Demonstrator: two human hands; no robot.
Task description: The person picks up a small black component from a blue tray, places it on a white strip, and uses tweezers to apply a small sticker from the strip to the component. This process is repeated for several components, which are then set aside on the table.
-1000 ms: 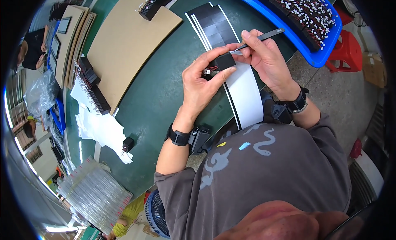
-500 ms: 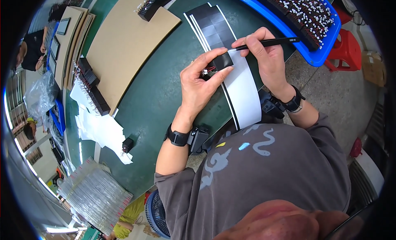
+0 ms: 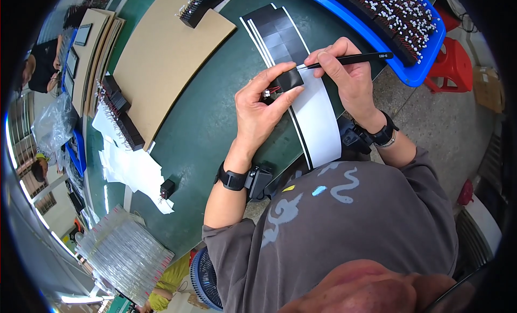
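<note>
Inside near edge of dark-green bench (image 3: 207,116), with room leftward — pinching small black rectangular block (image 3: 293,80) at fingertips (image 3: 287,67) of left grip (image 3: 259,104) — grasping slim black tweezers (image 3: 366,58) in right grip (image 3: 349,79), with tip by block.

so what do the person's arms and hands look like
Dark grey fabric sleeves end near the elbows. Each wrist has a black strap with a boxy black device; the right adds a thin silvery band. Left hand and right hand are gloveless.
</note>
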